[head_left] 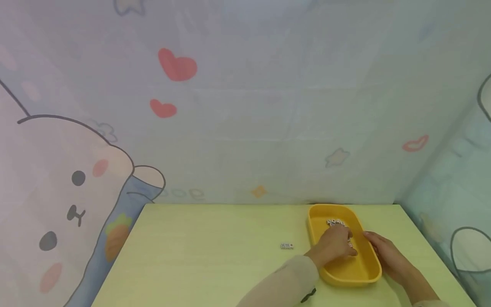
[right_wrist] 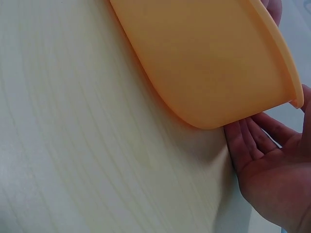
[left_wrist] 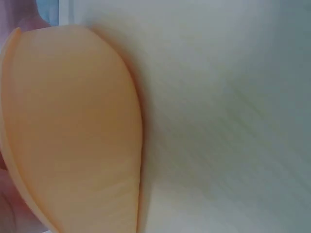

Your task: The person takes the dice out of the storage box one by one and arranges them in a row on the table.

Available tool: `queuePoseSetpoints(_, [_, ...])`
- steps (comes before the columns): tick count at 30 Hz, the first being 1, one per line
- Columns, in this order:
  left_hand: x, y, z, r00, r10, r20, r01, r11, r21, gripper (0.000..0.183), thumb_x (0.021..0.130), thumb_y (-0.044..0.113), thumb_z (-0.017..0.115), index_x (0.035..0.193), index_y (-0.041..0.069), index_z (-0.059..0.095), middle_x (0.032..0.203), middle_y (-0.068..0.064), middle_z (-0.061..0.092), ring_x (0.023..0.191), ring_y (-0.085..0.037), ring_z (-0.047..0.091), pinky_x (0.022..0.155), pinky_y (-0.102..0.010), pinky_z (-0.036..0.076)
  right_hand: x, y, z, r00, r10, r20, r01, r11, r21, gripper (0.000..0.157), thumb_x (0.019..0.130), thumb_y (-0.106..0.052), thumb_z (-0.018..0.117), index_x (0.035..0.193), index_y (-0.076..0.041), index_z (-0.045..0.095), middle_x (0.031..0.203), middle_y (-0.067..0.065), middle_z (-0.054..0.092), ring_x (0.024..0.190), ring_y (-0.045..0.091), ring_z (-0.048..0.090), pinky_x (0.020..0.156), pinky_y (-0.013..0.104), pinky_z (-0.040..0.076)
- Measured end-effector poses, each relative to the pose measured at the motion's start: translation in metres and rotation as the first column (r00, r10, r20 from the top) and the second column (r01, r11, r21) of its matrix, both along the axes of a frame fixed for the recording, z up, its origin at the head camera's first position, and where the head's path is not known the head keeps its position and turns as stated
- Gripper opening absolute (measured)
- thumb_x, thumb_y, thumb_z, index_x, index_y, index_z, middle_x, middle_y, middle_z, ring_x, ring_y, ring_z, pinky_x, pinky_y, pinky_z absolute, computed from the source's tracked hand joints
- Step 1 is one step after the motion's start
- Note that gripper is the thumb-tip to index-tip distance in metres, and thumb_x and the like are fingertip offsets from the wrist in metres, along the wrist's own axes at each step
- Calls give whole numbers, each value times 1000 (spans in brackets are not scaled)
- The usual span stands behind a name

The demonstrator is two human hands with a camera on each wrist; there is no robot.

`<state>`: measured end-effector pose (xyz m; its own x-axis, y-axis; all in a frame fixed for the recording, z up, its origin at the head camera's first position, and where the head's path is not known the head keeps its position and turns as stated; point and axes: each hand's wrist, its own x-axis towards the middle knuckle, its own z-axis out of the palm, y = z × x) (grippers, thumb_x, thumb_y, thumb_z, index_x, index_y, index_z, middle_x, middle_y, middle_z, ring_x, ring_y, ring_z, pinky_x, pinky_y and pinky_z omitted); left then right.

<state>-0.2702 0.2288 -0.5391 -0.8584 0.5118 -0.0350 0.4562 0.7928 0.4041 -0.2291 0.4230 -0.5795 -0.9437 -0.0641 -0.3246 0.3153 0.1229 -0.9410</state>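
Note:
A yellow tray [head_left: 370,266] with raised walls lies on the table at the right in the head view. Inside it is a group of small white dice [head_left: 336,221] with dark and reddish marks. My left hand [head_left: 334,244] reaches over the tray's left wall, its bent fingers down among the dice. The hand covers part of them, so whether any are pinched is hidden. My right hand [head_left: 389,256] holds the tray's right side; in the right wrist view, its fingers [right_wrist: 252,138] lie against the outer wall and the thumb is at the rim.
A short row of white dice [head_left: 287,246] sits on the pale wooden table [head_left: 215,251], left of the tray. Behind the table hangs a printed cloth [head_left: 245,106] with hearts and a cartoon animal. Another cloth [head_left: 456,200] borders the right side.

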Motion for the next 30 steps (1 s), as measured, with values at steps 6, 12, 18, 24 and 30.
queuePoseSetpoints(6, [0, 2, -4, 999, 40, -11, -40, 999, 10, 29, 87, 36, 89, 112, 25, 77, 100, 18, 65, 91, 2, 59, 82, -14, 49, -4, 0, 1, 1000, -25, 2, 24, 999, 23, 78, 114, -51, 40, 160, 9, 23, 137, 5, 59, 109, 7, 64, 94, 34, 59])
queuePoseSetpoints(12, [-1, 5, -12, 1000, 8, -19, -7, 1000, 8, 18, 88, 30, 87, 104, 26, 79, 96, 20, 66, 91, 4, 59, 82, -12, 48, -3, 2, -1, 999, -47, 18, 47, 998, 36, 78, 114, -52, 40, 160, 9, 24, 133, 4, 61, 108, 8, 64, 93, 34, 59])
queuePoseSetpoints(18, [3, 19, -21, 999, 9, -38, -9, 1000, -17, 10, 89, 29, 84, 97, 29, 77, 91, 20, 66, 87, 3, 58, 77, -16, 50, 2, 7, -3, 998, -50, 26, 49, 998, 41, 78, 114, -52, 40, 160, 9, 25, 136, 6, 59, 109, 11, 64, 93, 35, 59])
queuePoseSetpoints(24, [8, 27, -19, 991, 25, -128, -35, 997, -75, 11, 90, 33, 83, 90, 33, 73, 90, 19, 64, 88, -1, 59, 68, -24, 51, 1, 9, -3, 998, -55, 15, 55, 998, 31, 77, 113, -54, 42, 158, 7, 30, 132, 1, 62, 110, 10, 64, 93, 35, 59])
queuePoseSetpoints(30, [9, 31, -20, 993, 30, -116, -42, 994, -97, 17, 91, 33, 81, 81, 29, 67, 82, 16, 60, 83, -3, 58, 65, -28, 51, -3, 5, -4, 999, -54, 4, 54, 998, 39, 77, 113, -54, 42, 158, 8, 30, 140, 6, 58, 112, 8, 62, 95, 33, 58])
